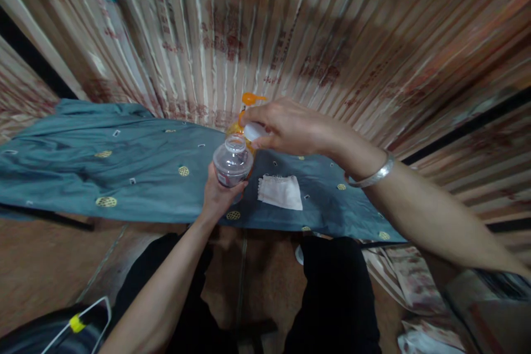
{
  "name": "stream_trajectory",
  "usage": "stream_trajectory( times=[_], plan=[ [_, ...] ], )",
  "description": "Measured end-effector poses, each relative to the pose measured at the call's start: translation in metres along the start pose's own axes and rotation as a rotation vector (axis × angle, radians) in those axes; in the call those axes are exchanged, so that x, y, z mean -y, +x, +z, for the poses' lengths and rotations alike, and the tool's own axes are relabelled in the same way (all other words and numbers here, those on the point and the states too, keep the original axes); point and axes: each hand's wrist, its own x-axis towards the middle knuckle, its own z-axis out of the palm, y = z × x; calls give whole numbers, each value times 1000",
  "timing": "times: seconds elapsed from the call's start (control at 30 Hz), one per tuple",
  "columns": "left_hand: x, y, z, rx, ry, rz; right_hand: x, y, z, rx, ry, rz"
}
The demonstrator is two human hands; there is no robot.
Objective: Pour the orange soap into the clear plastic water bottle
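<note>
My left hand [224,193] is wrapped round a clear plastic bottle [233,165], which stands upright above the table's front part. The bottle's mouth shows uncovered at the top. A white cap [255,132] is pinched in the fingers of my right hand [286,127], just right of the bottle's mouth and apart from it. Behind both hands stands a bottle with yellow-orange contents and an orange pump top [249,98]; my right hand hides part of it. A folded white cloth [280,192] lies flat to the right of the clear bottle.
A narrow table has a teal patterned cloth [149,171] over it. Right behind it hangs pleated printed sheeting [257,38]. Dark metal bars [33,55] rise at both sides. On the floor are a black bucket with a wire handle [77,323] at left and bags [418,282] at right.
</note>
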Motion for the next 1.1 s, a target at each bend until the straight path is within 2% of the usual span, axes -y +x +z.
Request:
stream_trajectory(
  times=[0.07, 0.13, 0.3, 0.4, 0.47, 0.53, 0.63, 0.73, 0.8, 0.87, 0.93, 1.1],
  plan=[
    [1, 1, -2, 9, -1, 4, -12, -30, 18, -44, 77, 113],
    [2, 1, -3, 12, -1, 2, -25, -65, 45, -54, 152, 257],
    [10, 3, -8, 20, -18, 26, -55, -151, 136, 55, 181, 738],
    [20, 5, -14, 8, -27, 51, -63, -184, 184, 104, 114, 908],
    [29, 4, -19, -6, -7, 42, -65, -195, 206, 91, 51, 999],
    [37, 0, -25, -43, -8, -1, -66, -202, 220, 87, 25, 1046],
    [45, -6, -37, -144, -37, -74, -65, -207, 228, 75, 11, 1064],
    [45, -10, -53, -178, -22, -78, -64, -205, 231, 42, 5, 1053],
    [41, -15, -62, -159, -8, -78, -61, -198, 234, 14, 7, 1034],
    [36, -24, -67, -88, 11, -77, -58, -187, 240, -11, 18, 1009],
    [31, -40, -65, 29, 36, -71, -54, -171, 249, -29, 32, 992],
    [24, -83, -32, 353, 126, 22, -47, -135, 271, -68, 81, 984]
  ],
)
